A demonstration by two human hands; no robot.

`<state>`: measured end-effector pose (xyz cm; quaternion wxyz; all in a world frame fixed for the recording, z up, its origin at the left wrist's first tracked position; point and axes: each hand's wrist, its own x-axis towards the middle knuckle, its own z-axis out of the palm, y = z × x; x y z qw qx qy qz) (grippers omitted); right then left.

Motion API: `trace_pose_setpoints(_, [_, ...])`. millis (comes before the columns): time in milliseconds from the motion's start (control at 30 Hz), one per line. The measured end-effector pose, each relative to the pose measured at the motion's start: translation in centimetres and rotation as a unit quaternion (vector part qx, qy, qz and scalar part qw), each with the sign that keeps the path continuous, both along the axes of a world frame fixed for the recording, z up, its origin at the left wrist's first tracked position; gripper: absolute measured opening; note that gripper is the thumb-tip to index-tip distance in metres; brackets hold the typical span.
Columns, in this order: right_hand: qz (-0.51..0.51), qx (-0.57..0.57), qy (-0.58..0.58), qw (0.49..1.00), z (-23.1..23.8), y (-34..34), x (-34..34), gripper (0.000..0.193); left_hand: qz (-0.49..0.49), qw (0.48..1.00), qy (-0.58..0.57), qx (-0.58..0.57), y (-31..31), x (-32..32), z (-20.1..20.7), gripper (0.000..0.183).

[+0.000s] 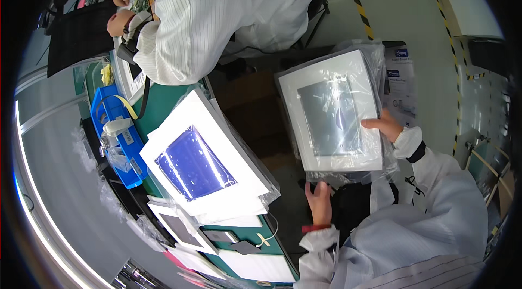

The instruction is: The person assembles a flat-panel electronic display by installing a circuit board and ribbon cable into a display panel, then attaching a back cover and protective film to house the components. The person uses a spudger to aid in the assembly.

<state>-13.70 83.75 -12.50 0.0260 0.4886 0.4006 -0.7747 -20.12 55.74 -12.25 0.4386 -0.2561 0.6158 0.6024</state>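
A: Why is the bagged panel [331, 112] held off the bench [163, 104]?

B: Both hands carry it. The right hand [385, 126] pinches its right edge, thumb on the face; the left hand [319, 202] props the lower edge, fingers together beneath.

A: Arm pose?

B: Both forearms bent, sleeves raised; a similar panel [201, 164] lies left of the left fingers.

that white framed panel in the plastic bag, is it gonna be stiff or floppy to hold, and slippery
The bagged panel probably stays stiff: it keeps flat though the left hand and right hand hold it only at its edges. The loose, glossy bag likely makes it slippery, sliding over the frame. Its grey screen face suggests it is fragile, so pressing there seems unwise.
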Motion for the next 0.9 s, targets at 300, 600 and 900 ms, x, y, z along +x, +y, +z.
trace_pose_setpoints(300, [0.042, -0.063, 0.067, 0.995, -0.7, 0.1, 2.4, 0.054, 0.206, 0.946, -0.189, 0.164, 2.4, 0.0, -2.1, 0.04])
trace_pose_setpoints(600, [0.289, 0.007, 0.019, 0.957, -6.2, 6.8, 6.3, 0.02, 0.211, 0.967, -0.126, 0.073, -3.2, 2.1, 2.9, 0.042])
trace_pose_setpoints(900, [-0.071, 0.237, -0.023, 0.969, -9.2, 5.1, 12.6, 0.017, 0.231, 0.951, -0.205, 0.026, -7.0, 5.3, 5.2, 0.034])
